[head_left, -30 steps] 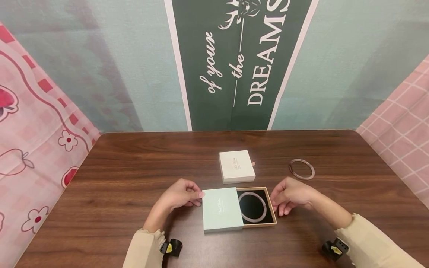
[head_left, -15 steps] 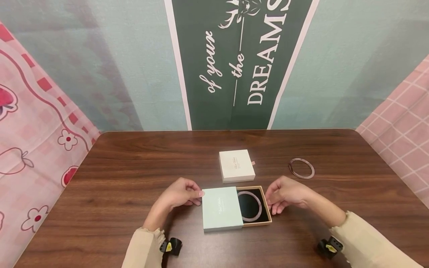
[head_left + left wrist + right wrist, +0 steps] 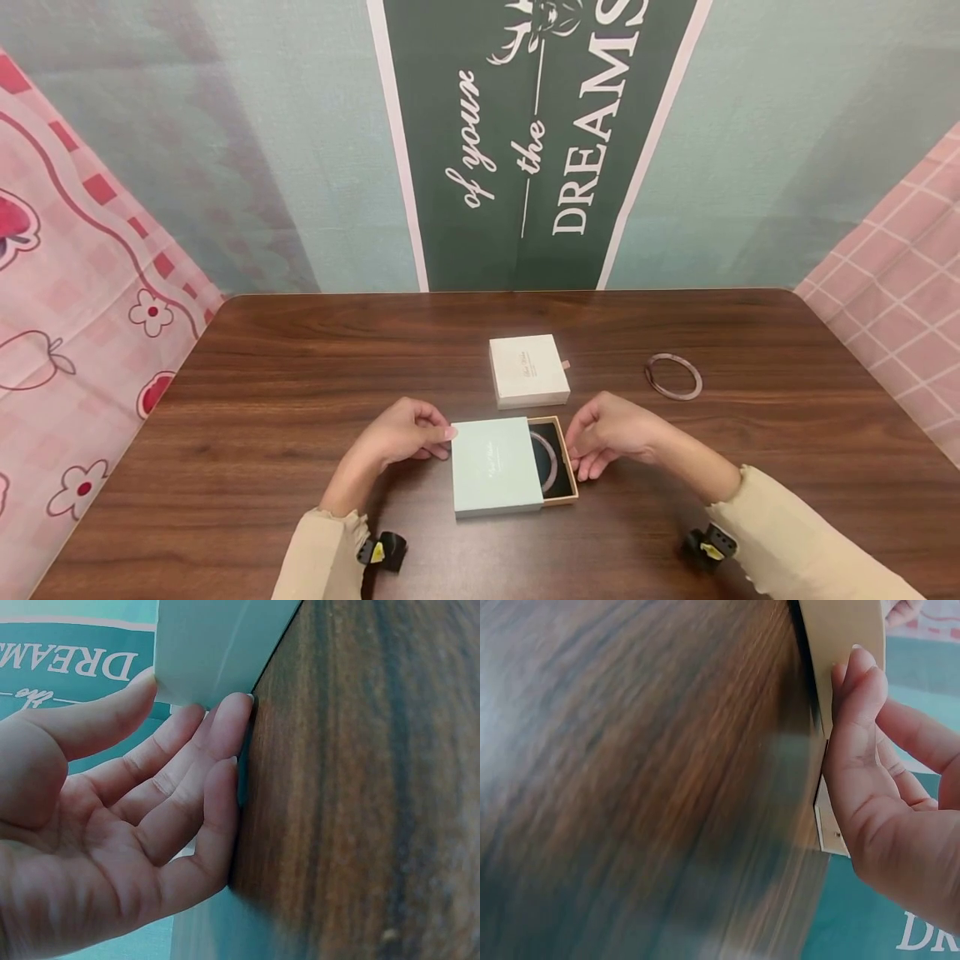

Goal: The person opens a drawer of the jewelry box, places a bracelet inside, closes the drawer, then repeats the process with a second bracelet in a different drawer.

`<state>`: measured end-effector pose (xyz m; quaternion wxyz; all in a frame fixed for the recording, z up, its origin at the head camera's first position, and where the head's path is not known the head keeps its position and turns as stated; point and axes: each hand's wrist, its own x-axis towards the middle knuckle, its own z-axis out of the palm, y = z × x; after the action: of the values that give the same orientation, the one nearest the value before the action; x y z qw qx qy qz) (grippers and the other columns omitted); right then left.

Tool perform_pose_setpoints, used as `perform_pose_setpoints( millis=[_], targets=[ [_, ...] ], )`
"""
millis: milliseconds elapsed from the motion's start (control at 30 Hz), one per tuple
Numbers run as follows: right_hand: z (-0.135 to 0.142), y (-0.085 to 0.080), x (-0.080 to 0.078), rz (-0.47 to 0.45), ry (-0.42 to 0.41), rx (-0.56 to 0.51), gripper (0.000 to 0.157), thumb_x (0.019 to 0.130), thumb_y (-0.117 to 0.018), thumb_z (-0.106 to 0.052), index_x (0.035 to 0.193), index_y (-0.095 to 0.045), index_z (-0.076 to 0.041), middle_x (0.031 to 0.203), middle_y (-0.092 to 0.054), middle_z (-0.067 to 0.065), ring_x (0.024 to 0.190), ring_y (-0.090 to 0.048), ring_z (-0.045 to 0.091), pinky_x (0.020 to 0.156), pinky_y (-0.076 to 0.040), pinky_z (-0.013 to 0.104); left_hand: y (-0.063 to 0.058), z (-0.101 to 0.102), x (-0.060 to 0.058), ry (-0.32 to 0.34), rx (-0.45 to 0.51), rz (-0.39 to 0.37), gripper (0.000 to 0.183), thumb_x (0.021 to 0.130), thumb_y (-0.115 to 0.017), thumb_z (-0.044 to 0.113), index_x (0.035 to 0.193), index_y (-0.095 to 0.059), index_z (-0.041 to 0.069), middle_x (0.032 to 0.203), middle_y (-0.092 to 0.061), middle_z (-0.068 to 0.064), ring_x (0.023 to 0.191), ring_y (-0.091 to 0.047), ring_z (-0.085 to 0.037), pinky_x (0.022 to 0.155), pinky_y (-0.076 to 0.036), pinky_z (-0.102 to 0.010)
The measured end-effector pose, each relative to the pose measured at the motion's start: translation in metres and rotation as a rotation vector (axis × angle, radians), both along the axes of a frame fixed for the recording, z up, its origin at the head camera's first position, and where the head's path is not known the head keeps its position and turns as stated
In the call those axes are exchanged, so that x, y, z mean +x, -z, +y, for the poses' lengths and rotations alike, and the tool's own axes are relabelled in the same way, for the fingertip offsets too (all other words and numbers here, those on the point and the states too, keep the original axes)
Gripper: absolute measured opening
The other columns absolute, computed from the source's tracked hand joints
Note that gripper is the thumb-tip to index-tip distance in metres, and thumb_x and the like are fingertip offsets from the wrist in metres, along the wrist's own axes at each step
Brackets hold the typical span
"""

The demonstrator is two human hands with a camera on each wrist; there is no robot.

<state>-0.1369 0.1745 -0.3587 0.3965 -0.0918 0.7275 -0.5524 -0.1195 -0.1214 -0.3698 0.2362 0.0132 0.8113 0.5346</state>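
A mint-green slide box [image 3: 495, 467] lies on the table, its tan-edged drawer [image 3: 568, 463] partly out to the right. Inside, on black lining, lies a pale pinkish bangle [image 3: 554, 463], its left part hidden by the sleeve. My left hand [image 3: 405, 432] rests against the box's left end, thumb at the top edge and fingertips along the end face, as the left wrist view shows. At the drawer's outer end is my right hand [image 3: 617, 429]. Its bent fingers [image 3: 861, 694] press on the tan end panel [image 3: 844, 630] in the right wrist view.
Behind the mint box sits a closed white box [image 3: 528, 371] with a small pink tab on its right side. A second bangle [image 3: 700, 383] lies to the right on the brown wooden table [image 3: 322, 358]. Printed cloths hang behind and at both sides.
My right hand has moved left and the drawer has slid farther into the mint sleeve, covering more of the bangle. The left hand and sleeve have stayed in place.
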Motion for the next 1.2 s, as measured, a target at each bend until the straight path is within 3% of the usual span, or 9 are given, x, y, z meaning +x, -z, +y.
perform_pose_setpoints(
  millis=[667, 1200],
  targets=[
    [-0.035, 0.003, 0.004, -0.041, 0.008, -0.089, 0.008, 0.079, -0.055, 0.011, 0.084, -0.058, 0.016, 0.070, -0.063, 0.019, 0.058, -0.064, 0.022, 0.058, -0.054, 0.037, 0.000, 0.000, 0.001, -0.010, -0.001, -0.002, 0.014, 0.086, -0.063, 0.009, 0.086, -0.062, -0.005, 0.072, -0.066, -0.011, 0.067, -0.066, -0.020, 0.060, -0.051, -0.030],
    [-0.034, 0.005, 0.006, -0.056, 0.016, -0.095, 0.009, 0.079, -0.054, 0.011, 0.085, -0.058, 0.016, 0.071, -0.063, 0.020, 0.059, -0.064, 0.022, 0.059, -0.054, 0.037, 0.000, -0.001, 0.002, 0.004, 0.018, 0.003, 0.015, 0.086, -0.063, 0.009, 0.087, -0.062, -0.006, 0.073, -0.066, -0.013, 0.068, -0.066, -0.022, 0.059, -0.051, -0.031]
  ],
)
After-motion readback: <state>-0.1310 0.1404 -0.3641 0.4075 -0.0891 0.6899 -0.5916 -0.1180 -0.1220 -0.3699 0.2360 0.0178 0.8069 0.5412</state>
